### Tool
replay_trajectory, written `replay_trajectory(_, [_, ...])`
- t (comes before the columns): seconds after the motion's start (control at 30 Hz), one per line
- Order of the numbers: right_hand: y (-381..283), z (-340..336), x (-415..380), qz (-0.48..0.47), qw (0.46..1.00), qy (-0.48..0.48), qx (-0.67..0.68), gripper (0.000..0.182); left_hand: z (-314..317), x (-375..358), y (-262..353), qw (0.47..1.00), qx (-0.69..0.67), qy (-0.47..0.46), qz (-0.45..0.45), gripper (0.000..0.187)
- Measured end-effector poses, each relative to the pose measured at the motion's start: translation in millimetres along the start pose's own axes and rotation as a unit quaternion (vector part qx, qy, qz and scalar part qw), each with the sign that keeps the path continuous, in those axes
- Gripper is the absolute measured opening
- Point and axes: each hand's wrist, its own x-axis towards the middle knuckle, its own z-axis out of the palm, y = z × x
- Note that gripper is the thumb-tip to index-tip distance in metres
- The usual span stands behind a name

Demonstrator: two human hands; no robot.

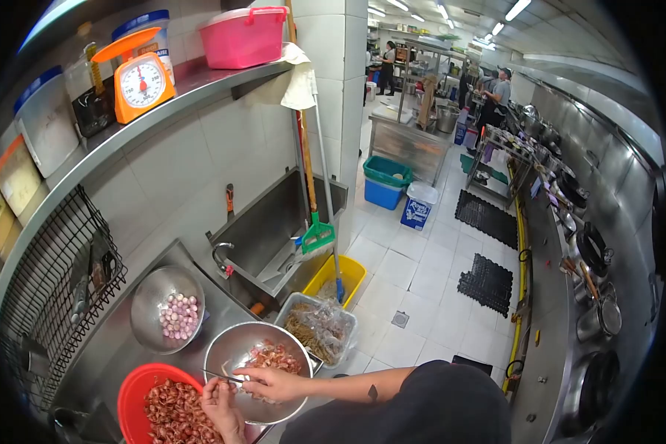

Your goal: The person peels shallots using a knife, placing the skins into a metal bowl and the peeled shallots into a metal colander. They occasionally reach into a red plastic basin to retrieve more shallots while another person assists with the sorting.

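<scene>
My right hand (270, 383) is closed round a small knife (226, 377), its thin blade pointing left over a steel bowl (224, 346). Beside the blade, my left hand (220, 407) is pinched; what its fingers hold is too small to make out. Reddish-brown peelings (274, 357) lie in that bowl. Under and left of my left hand stands a red basin (130, 391) full of unpeeled shallots (174, 411). A second steel bowl (148, 303), farther back, contains peeled pinkish shallots (180, 317).
A sink (266, 229) adjoins the steel counter. A grey tub (348, 348) with brown scraps and plastic, and a yellow bin (355, 277), stand beyond. Above runs a shelf (192, 100) with an orange scale (142, 87). Several people work farther off.
</scene>
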Motion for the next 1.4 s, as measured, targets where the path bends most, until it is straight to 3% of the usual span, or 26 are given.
replay_trajectory(0.1, [-57.3, -9.2, -8.7, 0.047, 0.998, -0.028, -0.017, 0.047, 15.6, -8.6, 3.0, 1.0, -0.018, -0.003, -0.021, 0.021])
replay_trajectory(0.13, [-38.3, -8.7, -5.4, -0.037, 0.999, -0.01, -0.039, 0.046, 20.1, -9.4, 5.1, 1.0, -0.023, -0.009, -0.016, 0.023])
replay_trajectory(0.2, [-11.4, -11.4, -1.3, 0.009, 1.0, -0.023, -0.017, 0.045, 22.0, -13.4, 9.8, 0.999, -0.028, -0.014, -0.011, 0.025])
replay_trajectory(0.27, [-18.4, -9.2, -2.0, 0.003, 0.994, 0.006, 0.109, 0.04, 22.1, -11.0, 16.1, 1.0, -0.025, -0.012, -0.004, 0.029])
replay_trajectory(0.3, [-27.0, -11.3, -3.6, 0.037, 0.994, 0.026, 0.101, 0.04, 27.5, -12.4, 23.3, 1.0, -0.017, -0.009, 0.004, 0.03])
replay_trajectory(0.33, [-40.2, -10.8, -2.3, -0.073, 0.996, 0.046, 0.011, 0.045, 32.3, -14.8, 31.4, 0.999, -0.035, -0.011, 0.005, 0.028])
replay_trajectory(0.37, [-53.3, -11.5, -5.7, 0.026, 0.998, 0.041, 0.05, 0.043, 30.6, -14.1, 31.3, 0.998, -0.058, -0.023, 0.014, 0.025])
replay_trajectory(0.43, [-72.2, -16.8, -10.1, 0.064, 0.995, 0.014, 0.079, 0.043, 27.6, -15.4, 31.4, 0.996, -0.081, -0.035, 0.02, 0.022])
replay_trajectory(0.67, [-93.2, -9.3, -17.8, 0.002, 0.999, -0.045, -0.009, 0.049, 34.6, -30.1, 41.3, 0.996, -0.086, -0.005, 0.037, 0.026])
replay_trajectory(0.83, [-87.7, -1.3, -18.7, 0.011, 0.999, -0.041, -0.005, 0.048, 34.8, -36.5, 42.0, 0.995, -0.084, -0.01, 0.051, 0.026])
replay_trajectory(0.93, [-85.7, -3.1, -16.1, 0.013, 1.0, -0.012, -0.004, 0.047, 35.5, -37.6, 45.8, 0.996, -0.068, -0.001, 0.051, 0.027])
replay_trajectory(1.0, [-85.7, -7.4, -13.3, 0.063, 0.997, 0.052, 0.016, 0.046, 34.3, -38.4, 46.4, 0.997, -0.069, 0.004, 0.045, 0.027])
replay_trajectory(1.2, [-92.4, -6.2, -19.6, 0.045, 0.998, -0.038, 0.011, 0.047, 33.3, -39.7, 44.7, 0.996, -0.081, 0.014, 0.038, 0.025])
replay_trajectory(1.4, [-77.3, 7.3, -15.8, -0.001, 1.0, -0.016, 0.025, 0.047, 35.9, -44.2, 47.9, 0.998, -0.025, 0.019, 0.047, 0.024])
